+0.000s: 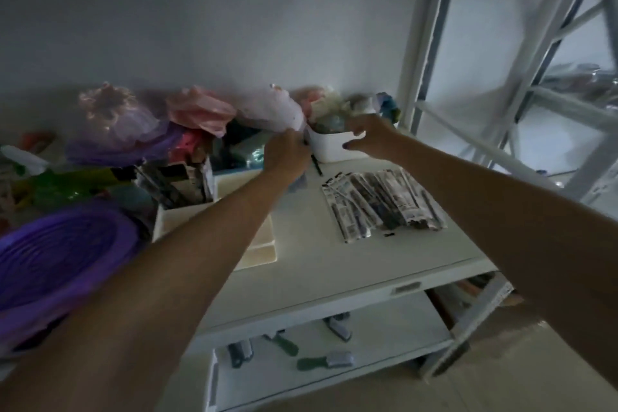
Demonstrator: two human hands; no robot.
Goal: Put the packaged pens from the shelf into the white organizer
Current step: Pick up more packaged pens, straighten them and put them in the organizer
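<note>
Packaged pens (pixel 384 202) lie in a loose fanned pile on the white shelf (pixel 301 264), toward its right side, and as far as we can judge most of the job is still ahead of us: the whole heap sits untouched on the shelf surface. To the left of the pile stands a white organizer (pixel 182 214) with dark upright items already in it, though the blur keeps us from saying whether those are the same pens. Behind the pile, near the back wall, sits a smaller white bin (pixel 329 145) stuffed with soft, pale objects, and both of our hands are busy there, not at the pens. Our right hand (pixel 373 137) curls over the bin's far rim with the thumb on the front face, so we read that grip as closed on the bin. Our left hand (pixel 287 157) is bunched into a closed grip at the bin's left edge, touching it; a thin dark stick (pixel 316 165) pokes out below the fingers, but we cannot tell whether it is truly held. The pens therefore lie nearer to us than either grip, below the right wrist and apart from both hands, with nothing gripped from the pile yet.
</note>
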